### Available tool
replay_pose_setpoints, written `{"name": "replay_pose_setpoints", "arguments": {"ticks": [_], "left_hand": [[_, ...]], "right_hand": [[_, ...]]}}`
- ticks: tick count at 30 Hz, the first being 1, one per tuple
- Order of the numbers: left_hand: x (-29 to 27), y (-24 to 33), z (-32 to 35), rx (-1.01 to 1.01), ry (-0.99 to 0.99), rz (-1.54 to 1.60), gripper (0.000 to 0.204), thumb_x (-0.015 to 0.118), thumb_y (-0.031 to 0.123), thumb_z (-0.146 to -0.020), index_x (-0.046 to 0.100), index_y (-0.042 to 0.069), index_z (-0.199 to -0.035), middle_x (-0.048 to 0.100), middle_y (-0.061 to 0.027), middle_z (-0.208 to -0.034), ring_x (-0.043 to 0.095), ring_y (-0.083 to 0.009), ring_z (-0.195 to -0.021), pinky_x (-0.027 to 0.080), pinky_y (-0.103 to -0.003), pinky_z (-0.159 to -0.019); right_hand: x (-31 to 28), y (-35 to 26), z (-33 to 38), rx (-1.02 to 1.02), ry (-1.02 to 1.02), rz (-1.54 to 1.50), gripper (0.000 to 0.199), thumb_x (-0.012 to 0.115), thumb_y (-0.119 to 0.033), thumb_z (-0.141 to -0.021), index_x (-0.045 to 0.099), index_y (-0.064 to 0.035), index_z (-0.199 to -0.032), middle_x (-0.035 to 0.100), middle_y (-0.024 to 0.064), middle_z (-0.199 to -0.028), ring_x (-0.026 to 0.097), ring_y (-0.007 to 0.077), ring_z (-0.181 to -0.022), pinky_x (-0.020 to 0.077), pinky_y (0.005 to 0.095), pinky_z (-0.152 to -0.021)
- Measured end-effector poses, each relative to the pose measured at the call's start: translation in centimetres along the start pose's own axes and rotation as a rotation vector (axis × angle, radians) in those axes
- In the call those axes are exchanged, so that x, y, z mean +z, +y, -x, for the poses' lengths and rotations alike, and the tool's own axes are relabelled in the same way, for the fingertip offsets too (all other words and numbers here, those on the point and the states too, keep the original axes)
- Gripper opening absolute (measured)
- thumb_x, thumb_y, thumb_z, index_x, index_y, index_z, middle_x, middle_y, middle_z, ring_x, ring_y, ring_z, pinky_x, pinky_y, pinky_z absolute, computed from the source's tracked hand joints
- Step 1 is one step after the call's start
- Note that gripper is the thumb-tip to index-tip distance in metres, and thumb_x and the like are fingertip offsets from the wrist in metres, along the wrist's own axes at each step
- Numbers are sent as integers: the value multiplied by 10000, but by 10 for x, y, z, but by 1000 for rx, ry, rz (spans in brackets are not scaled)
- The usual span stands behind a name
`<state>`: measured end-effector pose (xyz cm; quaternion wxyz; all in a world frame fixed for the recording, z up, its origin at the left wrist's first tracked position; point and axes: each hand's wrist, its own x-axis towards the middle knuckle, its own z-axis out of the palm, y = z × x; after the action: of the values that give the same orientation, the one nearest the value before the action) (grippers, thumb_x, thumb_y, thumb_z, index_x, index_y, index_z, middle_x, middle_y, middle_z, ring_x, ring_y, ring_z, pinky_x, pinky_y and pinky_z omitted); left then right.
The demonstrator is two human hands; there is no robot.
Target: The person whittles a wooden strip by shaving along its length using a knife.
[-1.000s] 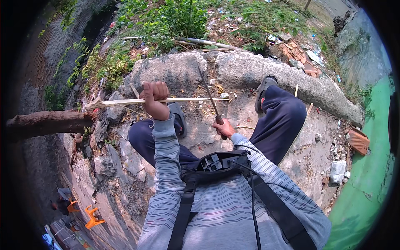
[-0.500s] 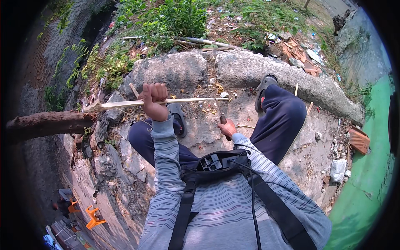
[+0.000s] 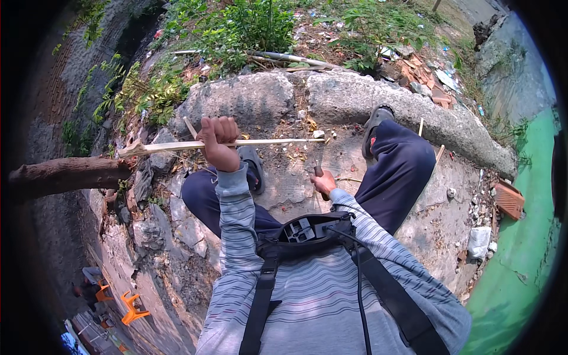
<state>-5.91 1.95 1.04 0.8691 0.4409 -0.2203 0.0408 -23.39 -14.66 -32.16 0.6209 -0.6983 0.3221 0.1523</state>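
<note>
My left hand is closed round a pale, peeled stick held level in front of me. Its thick, knobby end points left and its thin tip points right. A short pale stub slants up beside my thumb; whether it is part of the stick I cannot tell. My right hand grips the brown handle of a knife, just below and apart from the stick's tip. The knife's thin blade points away from me and is hard to see against the ground.
A brown tree trunk juts in from the left, close to the stick's thick end. Beyond my feet runs a rough concrete block edge. Small wood shavings lie between my feet. Two pale sticks show beside my right knee. Orange chairs stand lower left.
The knife blade has swung slightly right and no longer crosses the stick near its tip. My left hand and the stick have hardly moved.
</note>
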Motion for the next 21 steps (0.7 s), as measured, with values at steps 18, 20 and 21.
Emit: {"name": "replay_pose_setpoints", "arguments": {"ticks": [18,20,21], "left_hand": [[1,-3,-1,-4,-23,3,539,433,321,-1062,283,119,-586,206,27,-516,167,-92,-459,148,-299,-430],[1,-3,-1,1,-24,4,540,432,322,-1062,283,119,-585,207,27,-516,167,-93,-459,147,-300,-430],[1,-3,-1,6,-25,4,540,432,322,-1062,282,119,-585,208,27,-516,168,-93,-458,146,-301,-430]], "right_hand": [[7,-27,15,2,-182,-346,151,681,-83,-811,536,-39,-806,501,19,-592,482,130,-440,376,290,-401],[6,-27,15,45,-170,-378,153,683,-77,-808,534,-40,-806,499,22,-589,479,131,-438,379,289,-402],[6,-27,15,44,-171,-378,153,683,-77,-808,534,-40,-806,499,22,-589,479,131,-438,379,289,-402]]}}
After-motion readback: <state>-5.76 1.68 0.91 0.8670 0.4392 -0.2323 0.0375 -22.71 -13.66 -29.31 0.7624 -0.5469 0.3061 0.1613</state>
